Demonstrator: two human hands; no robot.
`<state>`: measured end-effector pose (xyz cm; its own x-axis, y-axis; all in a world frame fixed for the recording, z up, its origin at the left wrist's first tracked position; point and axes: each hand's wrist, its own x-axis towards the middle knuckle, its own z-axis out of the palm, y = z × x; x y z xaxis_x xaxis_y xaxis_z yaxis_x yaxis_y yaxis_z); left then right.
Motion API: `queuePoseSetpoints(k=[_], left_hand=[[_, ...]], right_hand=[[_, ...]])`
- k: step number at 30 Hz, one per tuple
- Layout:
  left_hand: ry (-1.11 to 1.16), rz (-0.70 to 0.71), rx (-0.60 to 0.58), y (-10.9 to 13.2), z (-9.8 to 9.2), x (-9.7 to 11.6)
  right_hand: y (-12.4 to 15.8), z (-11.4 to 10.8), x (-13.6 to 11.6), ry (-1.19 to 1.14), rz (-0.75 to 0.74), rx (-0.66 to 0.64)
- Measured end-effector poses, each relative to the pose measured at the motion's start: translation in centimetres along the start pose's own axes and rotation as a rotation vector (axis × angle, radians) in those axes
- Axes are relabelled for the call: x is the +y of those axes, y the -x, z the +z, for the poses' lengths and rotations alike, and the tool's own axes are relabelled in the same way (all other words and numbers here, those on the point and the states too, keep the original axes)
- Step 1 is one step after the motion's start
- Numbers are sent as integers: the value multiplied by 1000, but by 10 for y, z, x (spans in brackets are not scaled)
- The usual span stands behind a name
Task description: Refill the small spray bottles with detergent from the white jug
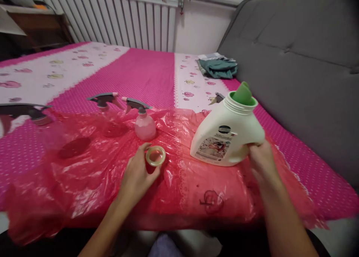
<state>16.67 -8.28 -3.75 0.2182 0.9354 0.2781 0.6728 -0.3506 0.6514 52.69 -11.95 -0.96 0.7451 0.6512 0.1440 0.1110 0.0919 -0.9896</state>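
My left hand (pixel 140 169) has its thumb and fingers curled around a small translucent cup (pixel 156 156) with a yellowish rim, its open mouth facing up. My right hand (pixel 260 158) grips the handle of a white detergent bottle (pixel 215 137). The bottle leans slightly and has no cap on; a green pouring spout (pixel 243 94) stands in its neck. Whether its base touches the sheet, I cannot tell. Just beyond the cup stands a small round spray bottle (pixel 145 128) with pinkish-white contents and a grey trigger head.
Red plastic sheeting (pixel 92 189) covers the near part of a pink patterned bedspread (pixel 151 74). More spray bottles stand at the left, one clear (pixel 108 118), another nearer (pixel 46 130). Another trigger head (pixel 218 98) shows behind the detergent. Folded clothes (pixel 218 67) lie near the grey headboard (pixel 297 51).
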Motion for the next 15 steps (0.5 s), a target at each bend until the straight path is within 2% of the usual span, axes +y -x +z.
queuePoseSetpoints(k=[5,9,15], left_hand=[[-54,6,-26,-1,-8,-1],[-72,39,-5,5,-6,-9],[-33,37,32,4,-3,-12]], right_hand=[[9,4,-7,-137,-75,82],[14,-1,5,-167,-103,104],[14,-5,20,-154,-29,158]])
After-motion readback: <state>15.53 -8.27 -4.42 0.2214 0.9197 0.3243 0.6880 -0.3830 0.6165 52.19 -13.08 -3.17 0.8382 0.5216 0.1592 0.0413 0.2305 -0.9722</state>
